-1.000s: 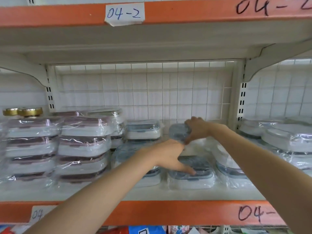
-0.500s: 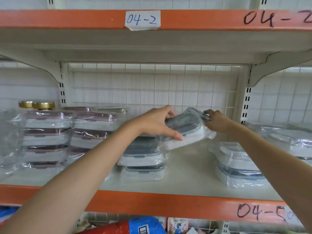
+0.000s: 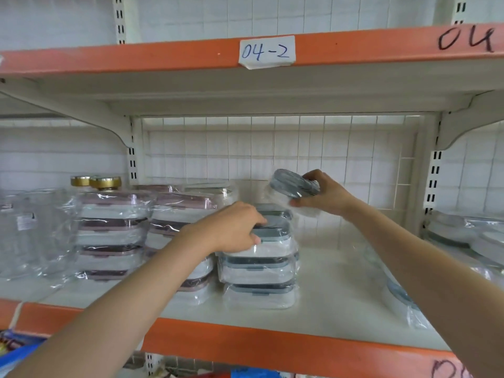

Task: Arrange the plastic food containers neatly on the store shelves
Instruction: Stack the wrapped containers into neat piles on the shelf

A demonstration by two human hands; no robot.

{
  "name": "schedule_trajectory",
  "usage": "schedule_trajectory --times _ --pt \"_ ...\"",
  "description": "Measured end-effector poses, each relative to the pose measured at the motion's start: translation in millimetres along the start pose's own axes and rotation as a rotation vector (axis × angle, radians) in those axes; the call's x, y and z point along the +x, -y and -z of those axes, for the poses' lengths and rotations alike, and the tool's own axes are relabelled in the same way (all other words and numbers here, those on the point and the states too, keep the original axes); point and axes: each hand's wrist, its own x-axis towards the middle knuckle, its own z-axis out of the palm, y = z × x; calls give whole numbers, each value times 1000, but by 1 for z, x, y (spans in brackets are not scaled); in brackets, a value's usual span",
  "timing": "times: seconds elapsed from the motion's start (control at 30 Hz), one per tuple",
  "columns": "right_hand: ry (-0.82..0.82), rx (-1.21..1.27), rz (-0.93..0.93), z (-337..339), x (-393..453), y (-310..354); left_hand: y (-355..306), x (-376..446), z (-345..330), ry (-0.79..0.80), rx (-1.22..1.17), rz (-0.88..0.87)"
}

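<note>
Shelving with orange edges fills the head view, and the middle shelf (image 3: 341,293) carries wrapped food containers. Three grey-lidded containers form a front stack (image 3: 259,268), with part of another grey lid showing just behind it. The left hand (image 3: 231,227) grips the top container of that stack, fingers curled over its lid. The right hand (image 3: 324,195) holds one more grey-lidded container (image 3: 293,184) tilted in the air above the shelf. Left of the stack stand two piles of pink-lidded containers (image 3: 114,233), four high in the nearest pile. Two gold-capped jars (image 3: 105,182) stand behind them.
</note>
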Motion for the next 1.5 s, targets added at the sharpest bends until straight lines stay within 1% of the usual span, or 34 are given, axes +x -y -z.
schedule_trajectory --times 0.13,0.23,0.3,0.37,0.53,0.6,0.67,0.73,0.8,0.83,0.9,0.97,1.1,1.2,1.27,1.33,1.4,1.5 --pt "25 -36 45 -21 16 20 6 -6 -8 -63 -31 -31" --pt "162 -106 65 -41 21 28 11 -10 -10 -78 -46 -32" --pt "195 -208 61 -47 22 32 11 -12 -11 -80 -49 -37" --pt "203 -259 53 -44 20 34 11 -14 -10 -73 -40 -43" --pt "152 -237 51 -21 6 27 3 -12 -6 -47 71 -34" --pt "152 -260 61 -6 -6 23 -5 -10 -7 -81 77 -63" --pt "185 -332 67 13 -22 18 -19 -6 -11 -142 33 -119" --pt "232 -469 19 36 -39 9 -41 4 -19 -192 -4 -180" --pt "270 -566 -112 59 -57 -5 -66 18 -27 -209 -44 -221" --pt "291 -617 -180 73 -68 -14 -81 26 -31 -205 -67 -239" --pt "365 -716 -253 89 -85 -31 -105 39 -38 -176 -108 -262" --pt "402 -803 -256 102 -100 -47 -130 52 -46 -119 -157 -267" --pt "304 -785 -263 118 -112 -68 -180 78 -61 -8 -248 -254" --pt "289 -783 -268 129 -116 -73 -211 95 -73 70 -336 -251" --pt "269 -759 -275 136 -118 -75 -219 103 -79 85 -342 -239" --pt "251 -750 -277 141 -119 -76 -216 108 -79 66 -337 -210" --pt "229 -730 -301 142 -119 -79 -199 112 -71 29 -293 -162" --pt "193 -693 -312 139 -117 -85 -162 112 -57 -21 -162 -17"
